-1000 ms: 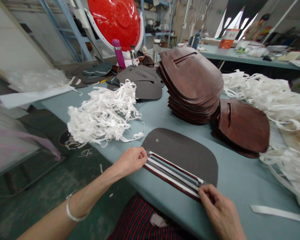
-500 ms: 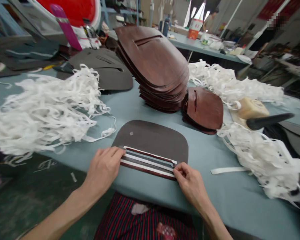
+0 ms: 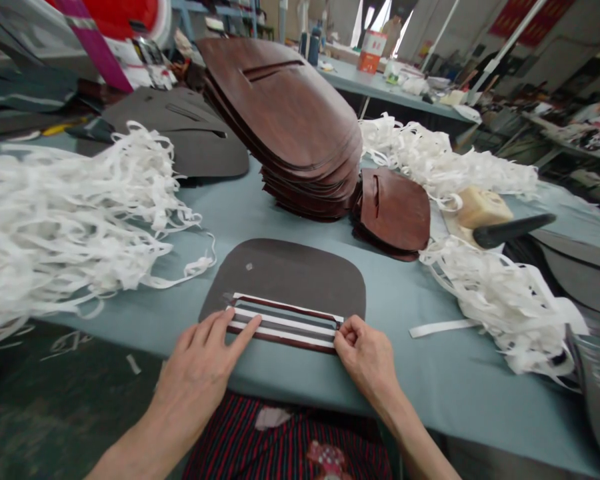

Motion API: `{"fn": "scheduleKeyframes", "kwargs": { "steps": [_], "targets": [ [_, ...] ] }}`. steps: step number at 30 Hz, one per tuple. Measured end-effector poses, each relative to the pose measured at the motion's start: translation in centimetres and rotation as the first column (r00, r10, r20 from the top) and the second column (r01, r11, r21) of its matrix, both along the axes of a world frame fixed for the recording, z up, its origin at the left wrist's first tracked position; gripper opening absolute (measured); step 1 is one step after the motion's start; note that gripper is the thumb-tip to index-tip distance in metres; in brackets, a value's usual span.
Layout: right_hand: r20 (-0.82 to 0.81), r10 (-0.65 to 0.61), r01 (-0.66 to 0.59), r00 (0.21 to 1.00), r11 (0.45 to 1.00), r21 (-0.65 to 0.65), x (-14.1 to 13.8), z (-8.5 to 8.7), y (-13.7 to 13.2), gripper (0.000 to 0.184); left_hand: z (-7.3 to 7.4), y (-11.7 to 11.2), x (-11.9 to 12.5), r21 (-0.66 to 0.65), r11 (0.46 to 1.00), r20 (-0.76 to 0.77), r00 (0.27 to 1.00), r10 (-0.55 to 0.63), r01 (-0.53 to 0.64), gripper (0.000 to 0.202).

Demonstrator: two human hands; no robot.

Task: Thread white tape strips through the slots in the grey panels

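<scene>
Brown leather fills my feed from this head camera, and the work sits at the near edge of the table. The left hand (image 3: 195, 380) lies open and flat, its fingers (image 3: 243, 331) spread, with the tips resting on the left end of the strips (image 3: 285, 323). The right hand (image 3: 365, 353) is curled at the right end of the strips. It looks like a pinch from here, but the fingers hide the contact, so I can't tell whether it is gripping or only pressing.

Those strips, white and dark red in parallel rows, lie across the lower half of a dark brown leather panel (image 3: 280, 280). The panel is a rounded piece lying flat on the blue-grey table (image 3: 380, 373), just above the person's striped trousers (image 3: 285, 440).

Beyond it stands a tall stack of reddish-brown panels (image 3: 280, 113), with a smaller stack (image 3: 390, 210) touching its right side. A white ribbon tangle (image 3: 65, 227) spreads on the left and another (image 3: 495, 300) on the right, near a cream block (image 3: 480, 210). Dark grey panels (image 3: 180, 140) lie further back on the left.
</scene>
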State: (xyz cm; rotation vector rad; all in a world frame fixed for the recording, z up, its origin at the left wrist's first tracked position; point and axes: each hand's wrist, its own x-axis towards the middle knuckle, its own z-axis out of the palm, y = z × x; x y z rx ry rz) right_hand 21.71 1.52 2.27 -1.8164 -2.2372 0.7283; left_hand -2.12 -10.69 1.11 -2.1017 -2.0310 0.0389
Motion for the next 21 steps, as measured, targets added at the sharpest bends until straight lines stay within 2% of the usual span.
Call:
{"fn": "scheduleKeyframes", "kwargs": {
  "steps": [6, 9, 10, 12, 14, 15, 16, 18, 21],
  "targets": [
    [0.133, 0.021, -0.024, 0.991, 0.999, 0.022, -0.2, -0.2, -0.1, 0.010, -0.1, 1.1, -0.4, 0.024, 0.999, 0.091, 0.996, 0.025, -0.027, 0.048],
    [0.222, 0.095, -0.128, 0.970, 0.982, 0.139, -0.5, -0.4, -0.2, 0.011, -0.2, 2.5, -0.9, 0.033, 0.999, 0.138, 0.990, 0.018, -0.023, 0.044],
    [0.233, 0.148, -0.198, 0.961, 0.958, 0.208, -0.8, -0.5, -0.2, 0.013, -0.2, 3.0, -1.0, 0.040, 0.999, 0.151, 0.988, 0.018, -0.024, 0.044],
    [0.221, 0.316, -0.375, 0.923, 0.868, 0.326, -1.7, -0.7, -0.2, 0.027, -0.1, 3.8, -1.1, 0.055, 0.998, 0.180, 0.984, 0.012, -0.022, 0.041],
    [0.204, 0.469, -0.511, 0.859, 0.768, 0.387, -2.8, -0.8, -0.1, 0.037, 0.1, 4.3, -1.0, 0.065, 0.998, 0.224, 0.974, -0.022, 0.007, 0.038],
    [0.197, 0.513, -0.546, 0.836, 0.740, 0.392, -3.3, -0.9, 0.0, 0.036, 0.2, 4.5, -1.0, 0.069, 0.997, 0.250, 0.967, -0.044, 0.027, 0.037],
    [0.189, 0.530, -0.559, 0.827, 0.733, 0.389, -3.7, -1.0, 0.2, 0.031, 0.2, 4.7, -1.0, 0.073, 0.996, 0.279, 0.958, -0.066, 0.047, 0.036],
    [0.147, 0.528, -0.542, 0.836, 0.754, 0.372, -4.1, -1.1, 0.7, 0.023, 0.2, 4.9, -1.1, 0.087, 0.994, 0.338, 0.937, -0.091, 0.065, 0.034],
    [0.046, 0.520, -0.499, 0.853, 0.786, 0.366, -3.8, -1.3, 1.8, 0.023, -0.3, 5.1, -1.5, 0.154, 0.988, 0.446, 0.891, -0.089, 0.022, 0.024]
  ]
}}
